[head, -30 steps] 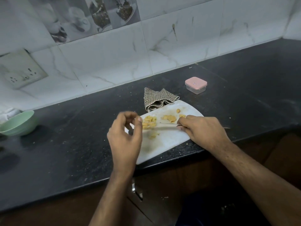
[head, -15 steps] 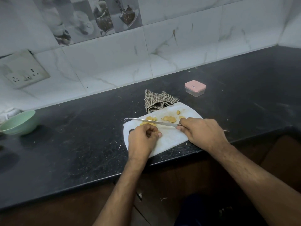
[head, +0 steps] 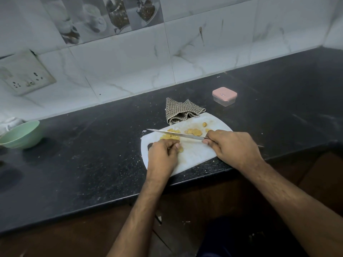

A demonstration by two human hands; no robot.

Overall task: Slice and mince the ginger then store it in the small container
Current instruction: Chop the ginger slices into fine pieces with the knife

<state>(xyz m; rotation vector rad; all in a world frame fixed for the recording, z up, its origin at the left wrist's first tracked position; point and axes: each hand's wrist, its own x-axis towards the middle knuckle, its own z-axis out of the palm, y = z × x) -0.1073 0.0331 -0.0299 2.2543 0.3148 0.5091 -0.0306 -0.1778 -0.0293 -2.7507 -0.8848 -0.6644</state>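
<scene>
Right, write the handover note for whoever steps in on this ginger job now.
Right hand grips the knife, blade lying across the white cutting board.
Left hand pinches a ginger piece on the board, near the blade.
Ginger slices lie beyond the blade.
Small container, pink lid on, stands apart on the counter behind the board.
Done: slicing, at least partly.
Left: mince, open container, fill it.

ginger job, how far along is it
Done: ginger slices lie on the cutting board. In hand: the right hand holds the knife over a piece the left hand pinches. Left: mincing, then filling the small container, lid on, apart from the board.
</scene>
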